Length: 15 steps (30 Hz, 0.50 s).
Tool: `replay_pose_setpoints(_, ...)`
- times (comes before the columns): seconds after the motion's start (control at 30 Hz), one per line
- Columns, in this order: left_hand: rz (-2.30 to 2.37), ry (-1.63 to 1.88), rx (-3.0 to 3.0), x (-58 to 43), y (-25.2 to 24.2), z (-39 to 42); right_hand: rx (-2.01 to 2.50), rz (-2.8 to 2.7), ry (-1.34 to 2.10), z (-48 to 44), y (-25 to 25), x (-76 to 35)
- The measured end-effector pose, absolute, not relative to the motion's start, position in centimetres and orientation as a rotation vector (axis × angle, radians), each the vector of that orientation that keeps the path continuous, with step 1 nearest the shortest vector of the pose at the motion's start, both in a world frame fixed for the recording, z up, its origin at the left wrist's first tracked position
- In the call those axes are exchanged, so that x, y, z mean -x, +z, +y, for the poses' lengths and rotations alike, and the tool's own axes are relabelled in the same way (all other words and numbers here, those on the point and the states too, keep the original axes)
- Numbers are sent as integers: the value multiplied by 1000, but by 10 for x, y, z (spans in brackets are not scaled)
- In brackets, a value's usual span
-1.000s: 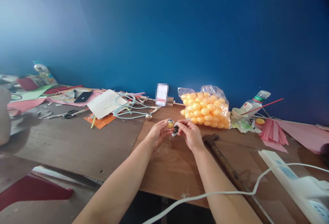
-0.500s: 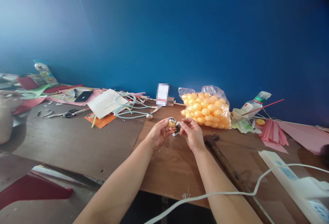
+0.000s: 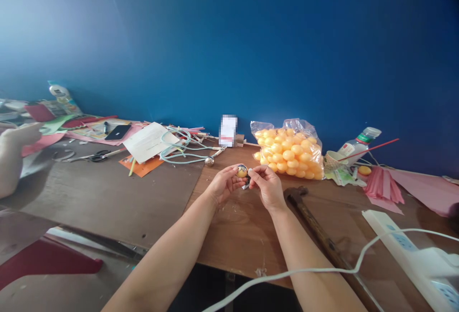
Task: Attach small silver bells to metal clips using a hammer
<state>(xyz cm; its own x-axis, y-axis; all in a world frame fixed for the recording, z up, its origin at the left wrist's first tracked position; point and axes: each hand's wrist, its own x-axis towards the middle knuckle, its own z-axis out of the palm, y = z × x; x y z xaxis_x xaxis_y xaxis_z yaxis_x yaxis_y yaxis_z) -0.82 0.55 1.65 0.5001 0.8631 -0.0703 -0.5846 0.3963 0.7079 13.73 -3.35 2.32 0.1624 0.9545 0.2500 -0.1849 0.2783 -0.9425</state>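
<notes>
Blue boarding backs a cluttered wooden worktop (image 3: 236, 235). Above its middle, the left hand (image 3: 223, 185) has its fingers (image 3: 233, 178) closed round a small orange table-tennis ball (image 3: 242, 172) with dark and silvery bits on its shell. The right hand (image 3: 268, 188) meets it, thumb and forefinger pinched at the ball's side, with a small white slip (image 3: 246, 185) hanging just under them. Whether the slip is gripped or only tucked there I cannot tell. The ball looks light, thin-shelled and smooth, so it is likely to slip or dent. It is best held lightly round its middle, clear of the decorated patch. Toward the back edge lies a clear bag of orange balls (image 3: 289, 152). A hammer (image 3: 304, 207) lies beside the right wrist, a power strip (image 3: 401, 245) near the right edge, and scissors (image 3: 95, 156) toward the left
</notes>
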Motion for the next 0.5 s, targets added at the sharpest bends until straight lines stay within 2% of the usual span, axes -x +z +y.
replay_pose_setpoints(0.5, 501, 965, -688, 8, 19, 4, 924, -982, 1233, -32, 22, -138)
